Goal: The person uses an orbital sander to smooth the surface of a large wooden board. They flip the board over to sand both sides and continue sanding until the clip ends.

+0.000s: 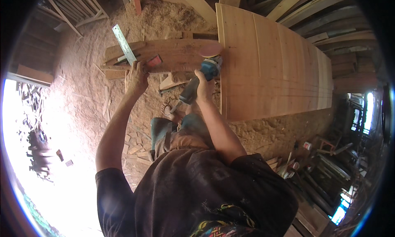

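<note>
Logged remotely from the head view, working left to right. I found the steel rule slanting away from the left hand, its near end at the fingers, with a red block just to their right. I could not tell whether that hand was clenched on either, or whether the two were joined. Rule judged light, stiff and smooth; best pinched by its edges. Behind both lay a brown plank.

At centre, the right hand grasped the angle grinder around its body. I judged the tool rigid and fairly heavy, weighted toward its head; best held by the body, clear of the disc. The sanding disc sat beyond the grip, near the plank's right end and the left edge of the wooden panel; contact could not be determined.
</note>
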Motion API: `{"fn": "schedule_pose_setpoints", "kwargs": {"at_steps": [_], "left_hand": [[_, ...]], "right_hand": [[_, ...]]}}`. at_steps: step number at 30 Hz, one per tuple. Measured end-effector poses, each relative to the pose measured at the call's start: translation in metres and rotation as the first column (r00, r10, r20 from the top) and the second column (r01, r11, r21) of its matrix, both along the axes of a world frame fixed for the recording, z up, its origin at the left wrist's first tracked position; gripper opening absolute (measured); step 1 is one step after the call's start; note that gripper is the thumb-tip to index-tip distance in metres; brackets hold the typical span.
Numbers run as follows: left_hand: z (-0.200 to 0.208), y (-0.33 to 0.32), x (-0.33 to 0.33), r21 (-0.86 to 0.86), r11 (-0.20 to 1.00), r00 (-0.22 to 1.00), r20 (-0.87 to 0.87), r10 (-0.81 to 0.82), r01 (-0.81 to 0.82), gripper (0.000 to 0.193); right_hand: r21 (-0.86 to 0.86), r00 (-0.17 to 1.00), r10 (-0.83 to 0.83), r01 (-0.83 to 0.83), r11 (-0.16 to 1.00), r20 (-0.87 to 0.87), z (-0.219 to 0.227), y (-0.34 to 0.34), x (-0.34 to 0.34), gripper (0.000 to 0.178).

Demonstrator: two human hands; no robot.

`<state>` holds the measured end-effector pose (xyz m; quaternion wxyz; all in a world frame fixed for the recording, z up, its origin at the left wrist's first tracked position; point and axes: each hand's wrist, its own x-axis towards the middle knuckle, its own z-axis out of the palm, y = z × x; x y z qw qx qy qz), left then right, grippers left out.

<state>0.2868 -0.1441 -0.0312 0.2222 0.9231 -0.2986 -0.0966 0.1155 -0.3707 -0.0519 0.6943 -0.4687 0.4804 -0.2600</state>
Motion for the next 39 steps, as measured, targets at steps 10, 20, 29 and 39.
{"fn": "schedule_pose_setpoints", "kwargs": {"at_steps": [10, 20, 29, 39], "left_hand": [[-0.006, 0.001, 0.009, 0.05, 0.998, 0.999, -0.013, -0.034, 0.035, 0.052], [-0.019, 0.005, 0.025, 0.157, 0.981, 0.992, 0.026, -0.12, 0.115, 0.055], [-0.037, 0.021, 0.032, -0.028, 0.984, 0.974, 0.149, -0.173, 0.179, 0.057], [-0.042, 0.001, 0.033, 0.037, 0.985, 0.979, 0.109, -0.172, 0.168, 0.063]], "right_hand": [[0.378, 0.941, -0.239, 0.136, 0.916, 0.241, 0.015, 0.02, 0.034, 0.029], [0.28, 0.976, 0.136, -0.181, 0.943, 0.172, 0.054, -0.015, 0.021, 0.029], [0.407, 0.949, -0.158, 0.034, 0.913, 0.274, 0.06, -0.091, -0.11, 0.026], [0.32, 0.871, -0.44, 0.362, 0.876, 0.219, 0.067, -0.162, -0.244, 0.028]]}}
